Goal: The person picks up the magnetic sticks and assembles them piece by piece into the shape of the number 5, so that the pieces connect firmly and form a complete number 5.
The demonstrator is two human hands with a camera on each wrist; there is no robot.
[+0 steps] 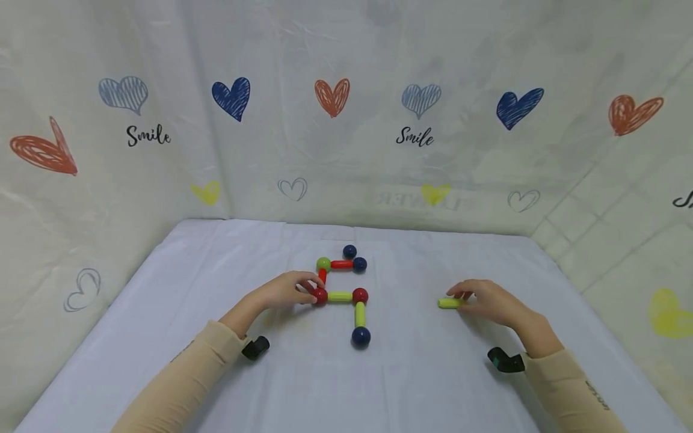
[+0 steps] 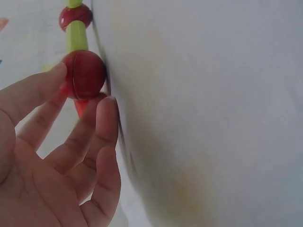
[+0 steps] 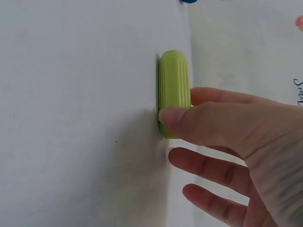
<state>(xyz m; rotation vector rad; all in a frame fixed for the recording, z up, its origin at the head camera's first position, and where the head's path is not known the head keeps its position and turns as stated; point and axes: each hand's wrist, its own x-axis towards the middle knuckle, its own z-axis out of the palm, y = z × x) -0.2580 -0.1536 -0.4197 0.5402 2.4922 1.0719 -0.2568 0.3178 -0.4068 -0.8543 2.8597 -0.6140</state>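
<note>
My left hand (image 1: 287, 290) pinches a red ball (image 2: 85, 74) between thumb and fingertips, at the left corner of a figure of balls and rods on the cloth. From that ball a red rod (image 1: 322, 276) runs back to a green ball (image 1: 323, 264), and a yellow-green rod (image 1: 340, 297) leads right to a second red ball (image 1: 360, 295). Well to the right, my right hand (image 1: 487, 300) holds a loose yellow-green rod (image 3: 174, 80) by one end, thumb on its near side. This ribbed rod lies on or just over the cloth; I cannot tell which.
Another red rod (image 1: 342, 264) joins the green ball to a dark blue ball (image 1: 360, 265). A separate-looking dark blue ball (image 1: 349, 251) sits behind it. Nearer me, a yellow-green rod (image 1: 360, 314) ends in a dark blue ball (image 1: 361, 337). A heart-printed sheet (image 1: 368, 156) hangs behind the table.
</note>
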